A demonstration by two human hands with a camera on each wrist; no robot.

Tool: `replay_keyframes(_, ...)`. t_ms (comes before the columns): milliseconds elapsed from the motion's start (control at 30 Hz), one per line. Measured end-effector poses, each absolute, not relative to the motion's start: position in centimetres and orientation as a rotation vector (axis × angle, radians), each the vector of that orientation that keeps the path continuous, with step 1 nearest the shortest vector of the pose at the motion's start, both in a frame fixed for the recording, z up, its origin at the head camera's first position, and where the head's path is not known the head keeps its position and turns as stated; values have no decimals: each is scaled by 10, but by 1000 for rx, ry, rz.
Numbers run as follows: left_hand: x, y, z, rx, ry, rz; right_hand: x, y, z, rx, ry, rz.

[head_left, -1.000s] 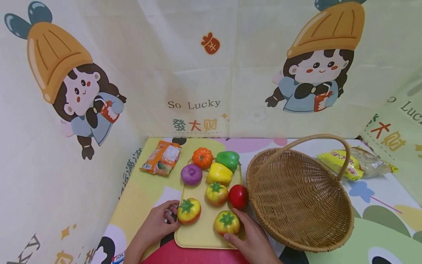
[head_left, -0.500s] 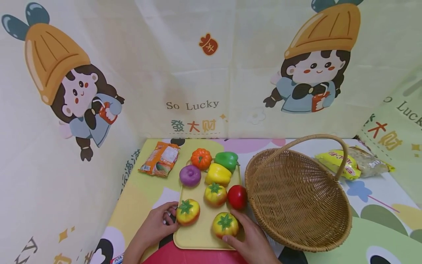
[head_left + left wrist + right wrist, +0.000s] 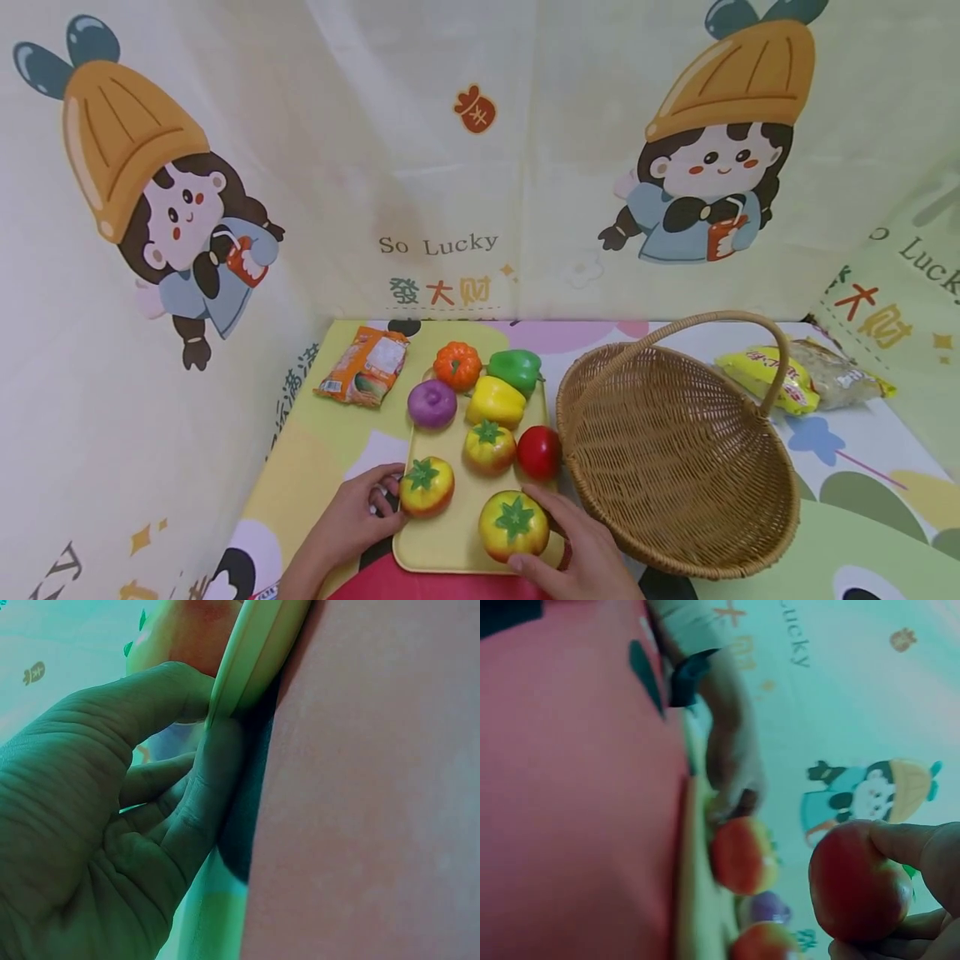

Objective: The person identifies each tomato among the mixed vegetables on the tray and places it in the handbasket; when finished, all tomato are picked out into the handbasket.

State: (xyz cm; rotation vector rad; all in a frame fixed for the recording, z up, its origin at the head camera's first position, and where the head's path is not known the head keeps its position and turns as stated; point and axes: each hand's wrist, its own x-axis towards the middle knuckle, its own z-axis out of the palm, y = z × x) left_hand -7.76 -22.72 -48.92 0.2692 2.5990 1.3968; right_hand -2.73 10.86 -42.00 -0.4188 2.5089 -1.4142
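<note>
yellow-red tomato (image 3: 514, 527): i see it gripped in the right hand (image 3: 588, 542), above the tray (image 3: 442, 546) | left hand (image 3: 352, 518) pinches the tray's rim near a second tomato (image 3: 427, 487) | wicker basket (image 3: 690, 458) and red fruit (image 3: 539, 452) crowd the right side

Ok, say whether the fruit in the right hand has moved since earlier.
Yes, up from the tray: in the head view the fruit looks larger and closer to the tray's near edge.
</note>
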Motion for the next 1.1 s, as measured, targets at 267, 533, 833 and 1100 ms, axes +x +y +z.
replay_keyframes(267, -75, -229, -495, 240, 2579, 1394, -18, 130, -384, -358, 2334, -1534)
replay_keyframes(533, -74, -231, -493, 226, 2585, 1394, -22, 162, -350, -428, 2514, -1456)
replay_keyframes(833, -76, -229, -491, 239, 2570, 1438, -44, 203, -324, -658, 2679, -1322)
replay_keyframes(1100, -77, -229, -493, 238, 2576, 1419, -78, 233, -318, -887, 2665, -1180)
